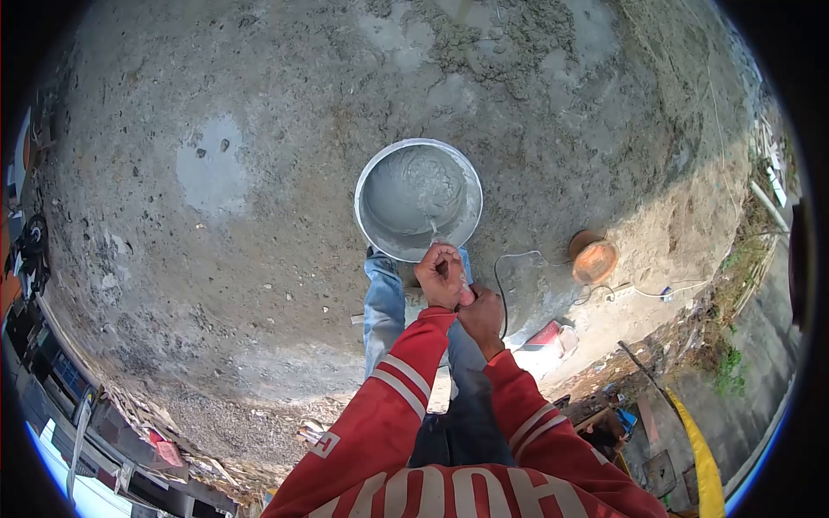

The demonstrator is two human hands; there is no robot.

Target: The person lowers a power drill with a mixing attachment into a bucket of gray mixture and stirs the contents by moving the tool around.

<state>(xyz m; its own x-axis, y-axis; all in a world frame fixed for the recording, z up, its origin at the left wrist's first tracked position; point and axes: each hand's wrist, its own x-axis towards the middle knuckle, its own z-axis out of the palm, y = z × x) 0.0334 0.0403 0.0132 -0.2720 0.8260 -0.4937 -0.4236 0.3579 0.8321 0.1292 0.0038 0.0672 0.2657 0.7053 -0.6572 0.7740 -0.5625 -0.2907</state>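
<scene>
The work in hand looks like stirring: the person stands over a bucket (358,207) of grey wet mix (414,190), and both hands are clenched on a slim stirring tool (466,296). The left hand (440,274) sits higher, just over the bucket's near rim. The right hand (482,318) sits below it, nearer the body, with a pinkish part of the tool showing between the two. Each grip is closed tight round the tool. Its thin lower end seems to reach down into the mix near the near rim, though it is too fine to follow with certainty. The bucket stands on the rough concrete floor (216,173), directly ahead of the person's jeans-clad legs (384,302). By my judgement, the mix looks smooth and wet already, so the stirring is well along. The next move calls for a firm two-handed hold, the tool kept upright inside the bucket wall, and feet kept off the cable. The count is one bucket, one stirring tool and two hands, both on the tool. One dark cable (497,289) loops on the floor just right of the hands. One orange bowl-shaped thing (594,259) lies well to the right. One red-and-white object (546,334) lies near the right hand; what it is I cannot tell.
</scene>
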